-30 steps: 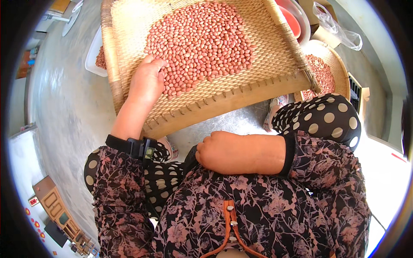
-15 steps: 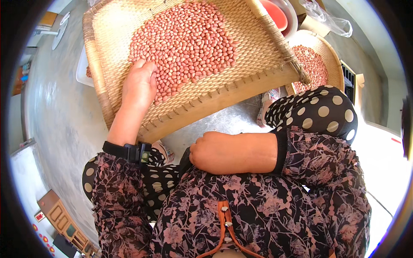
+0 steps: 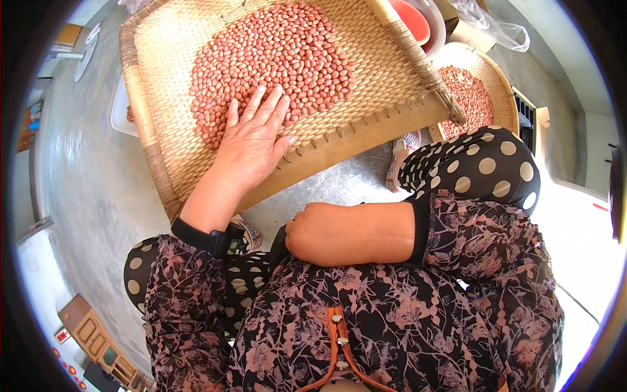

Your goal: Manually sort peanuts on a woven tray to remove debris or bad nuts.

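My left hand lies palm down with its fingers spread, the fingertips on the near edge of a layer of reddish-skinned peanuts. The thumb points toward the near rim of the woven bamboo tray that holds them. My right hand is closed and rests at my waist, against dark cloth. Its fingers curl under and away, so whatever they may hold is hidden.
A round woven basket with more peanuts stands at the right beyond my knee. Behind it are a red bowl, a cardboard box and a clear plastic bag. A white tub shows left of the tray.
My left hand has moved right along the peanuts' near edge, and its fingers have gone from bunched to spread. The right hand stays in place.
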A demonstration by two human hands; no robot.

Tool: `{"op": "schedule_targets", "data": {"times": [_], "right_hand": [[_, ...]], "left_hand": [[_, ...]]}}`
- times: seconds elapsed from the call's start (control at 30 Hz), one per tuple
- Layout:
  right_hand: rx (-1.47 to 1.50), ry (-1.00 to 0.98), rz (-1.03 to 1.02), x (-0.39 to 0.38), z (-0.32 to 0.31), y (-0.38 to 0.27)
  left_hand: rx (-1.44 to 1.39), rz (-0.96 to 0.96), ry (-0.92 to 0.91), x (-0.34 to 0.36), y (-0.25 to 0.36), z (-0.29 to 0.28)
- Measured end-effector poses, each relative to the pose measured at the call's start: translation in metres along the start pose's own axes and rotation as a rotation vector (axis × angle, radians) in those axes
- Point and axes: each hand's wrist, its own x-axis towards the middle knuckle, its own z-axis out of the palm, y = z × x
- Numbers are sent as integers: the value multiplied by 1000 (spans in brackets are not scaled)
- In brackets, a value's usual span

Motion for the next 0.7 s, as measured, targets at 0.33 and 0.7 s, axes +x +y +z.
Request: {"op": "schedule_targets", "data": {"times": [0.33, 0.7], "right_hand": [[-19, 39, -104, -7, -2, -2], [-51, 39, -93, -10, -10, -17]], "left_hand": [[15, -31, 18, 11, 17, 0], [-218, 48, 480, 60, 21, -2]]}}
